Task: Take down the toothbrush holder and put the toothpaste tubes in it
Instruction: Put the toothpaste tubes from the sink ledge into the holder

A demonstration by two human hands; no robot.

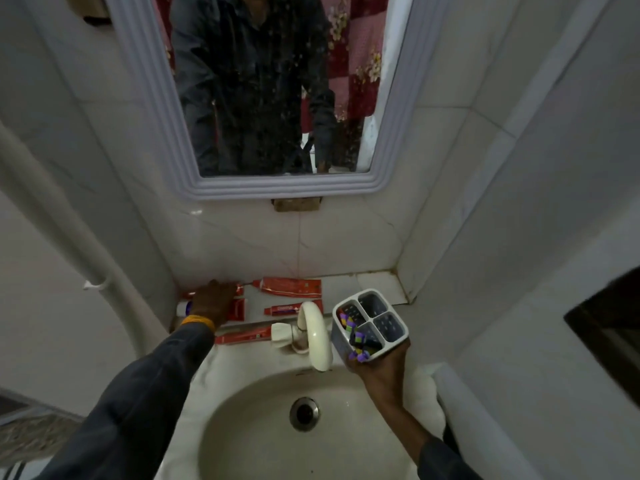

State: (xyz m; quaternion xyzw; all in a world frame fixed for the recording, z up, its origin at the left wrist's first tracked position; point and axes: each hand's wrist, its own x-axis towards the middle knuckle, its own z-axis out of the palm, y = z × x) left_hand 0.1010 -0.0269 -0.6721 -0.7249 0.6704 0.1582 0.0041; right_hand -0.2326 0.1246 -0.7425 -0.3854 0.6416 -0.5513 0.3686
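My right hand [381, 370] holds the grey four-compartment toothbrush holder [370, 323] from below, above the right side of the sink; purple-and-yellow toothbrush ends stick out of its near-left compartment. Several red toothpaste tubes lie on the ledge behind the sink: a large one [289, 285] by the wall, a smaller one [287, 309] behind the tap, a long one [244, 336] at the ledge's front. My left hand [214, 301] lies palm-down over two more tubes [239, 308] at the ledge's left end; whether its fingers grip one is hidden.
A white curved tap [313, 336] rises between my hands at the back of the sink [225, 427], whose drain [304, 413] shows. A framed mirror [162, 109] hangs above. Tiled walls close in on both sides, and a white pipe [69, 233] runs down the left.
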